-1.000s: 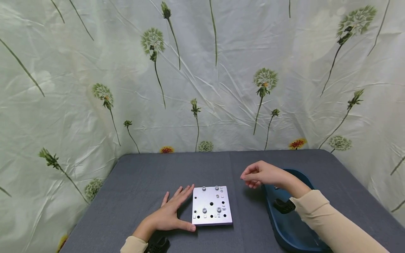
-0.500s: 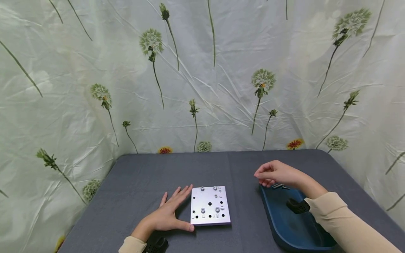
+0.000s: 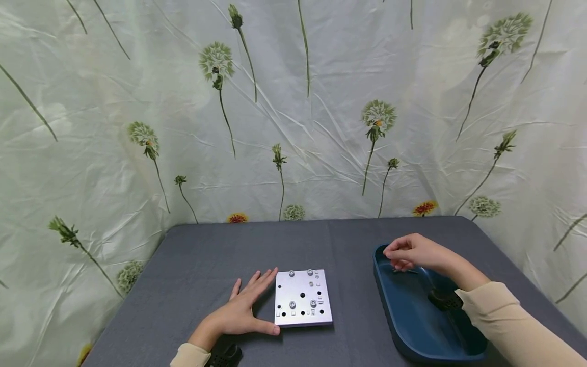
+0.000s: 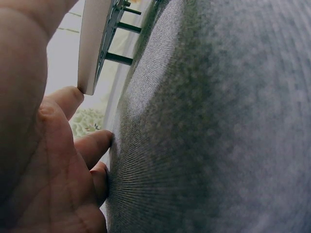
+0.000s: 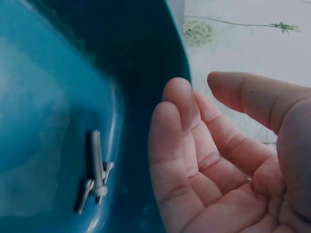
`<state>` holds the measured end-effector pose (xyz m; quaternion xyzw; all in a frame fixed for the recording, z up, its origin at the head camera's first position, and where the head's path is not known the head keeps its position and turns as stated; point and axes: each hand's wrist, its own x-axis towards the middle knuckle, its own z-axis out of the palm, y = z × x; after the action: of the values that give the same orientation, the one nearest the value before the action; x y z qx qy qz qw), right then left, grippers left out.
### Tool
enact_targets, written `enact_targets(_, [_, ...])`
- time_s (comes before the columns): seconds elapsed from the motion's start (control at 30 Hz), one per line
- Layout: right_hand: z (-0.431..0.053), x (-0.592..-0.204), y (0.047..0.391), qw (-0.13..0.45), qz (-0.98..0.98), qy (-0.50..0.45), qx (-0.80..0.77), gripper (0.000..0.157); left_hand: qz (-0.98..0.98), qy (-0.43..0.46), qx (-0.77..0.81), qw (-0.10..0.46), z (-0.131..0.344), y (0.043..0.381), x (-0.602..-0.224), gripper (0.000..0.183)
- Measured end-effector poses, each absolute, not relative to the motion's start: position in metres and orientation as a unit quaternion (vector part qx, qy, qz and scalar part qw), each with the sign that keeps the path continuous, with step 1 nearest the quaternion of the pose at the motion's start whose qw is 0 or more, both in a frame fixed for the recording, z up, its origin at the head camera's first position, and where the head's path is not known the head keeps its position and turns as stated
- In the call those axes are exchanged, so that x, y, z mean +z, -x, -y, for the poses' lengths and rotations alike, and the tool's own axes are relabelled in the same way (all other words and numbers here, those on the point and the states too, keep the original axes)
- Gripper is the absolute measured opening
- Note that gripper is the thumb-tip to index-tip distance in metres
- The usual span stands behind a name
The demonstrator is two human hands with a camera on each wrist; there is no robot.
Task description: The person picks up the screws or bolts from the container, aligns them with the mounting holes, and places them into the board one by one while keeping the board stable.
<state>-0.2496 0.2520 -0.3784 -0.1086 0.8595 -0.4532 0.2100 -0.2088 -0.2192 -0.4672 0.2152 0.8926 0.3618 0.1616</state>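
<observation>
A flat silver metal plate (image 3: pixel 303 297) with several bolt heads and dark holes lies left of the tray. My left hand (image 3: pixel 245 311) is spread along its left side, the index fingertip at the far corner and the thumb tip at the near one. In the left wrist view, threaded bolt shanks (image 4: pixel 119 58) stick out from the underside of the plate (image 4: pixel 92 48). My right hand (image 3: pixel 415 253) hangs over the far end of a blue tray (image 3: pixel 390 311), fingers loosely bent, thumb apart from them. Below it in the tray lie several metal bolts (image 5: pixel 97 165).
Dark grey cloth covers the table (image 3: pixel 257 244). A pale curtain (image 3: pixel 312 122) printed with dandelions hangs right behind the table's far edge. The tray has a raised rim all round.
My right hand has moved right, from the tray's left side to over its far end. My left hand and the plate keep their places; the head view has shifted slightly.
</observation>
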Motion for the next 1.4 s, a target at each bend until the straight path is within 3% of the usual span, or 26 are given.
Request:
enact_targets(0.3, [-0.267,-0.382,0.242,0.178,-0.899,0.094,-0.389,0.029,-0.894,-0.216,0.361,0.157,0.220,0.210,-0.466,0.127])
enact_targets(0.83, [-0.272,-0.397,0.238,0.185,-0.935,0.054,-0.299,0.020,-0.894,-0.217,0.361,0.151,0.222,0.209,-0.468,0.126])
enact_targets(1.4, [-0.267,-0.402,0.233,0.181,-0.935,0.059,-0.299,0.024,-0.892,-0.215,0.365,0.159,0.219,0.208,-0.467,0.125])
